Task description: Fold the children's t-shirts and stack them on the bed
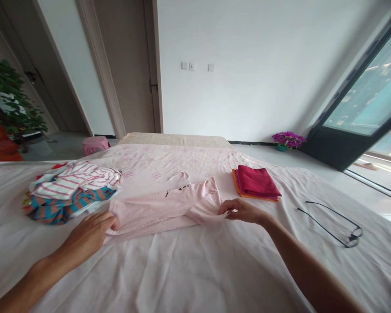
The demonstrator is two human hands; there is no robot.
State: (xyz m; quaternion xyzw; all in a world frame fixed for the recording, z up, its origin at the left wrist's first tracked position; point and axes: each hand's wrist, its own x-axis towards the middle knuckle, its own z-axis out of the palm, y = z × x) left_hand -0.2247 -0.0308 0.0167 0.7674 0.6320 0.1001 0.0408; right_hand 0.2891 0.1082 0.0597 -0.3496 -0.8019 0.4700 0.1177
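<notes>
A pale pink shirt (156, 211) lies partly folded across the bed in front of me, with dark lettering near its far edge and a thin cord beyond it. My left hand (96, 228) grips the shirt's left end, the fingertips tucked at the cloth's edge. At the opposite end, my right hand (239, 211) pinches a corner of what looks like a sleeve. Part of the lettering is hidden by the fold.
A heap of striped clothes (74, 187) sits on the left of the bedsheet (182, 278). To the right are folded red and orange cloths (257, 180) and eyeglasses (353, 237). Beyond the bed stand a pink stool (96, 143) and purple flowers (288, 139).
</notes>
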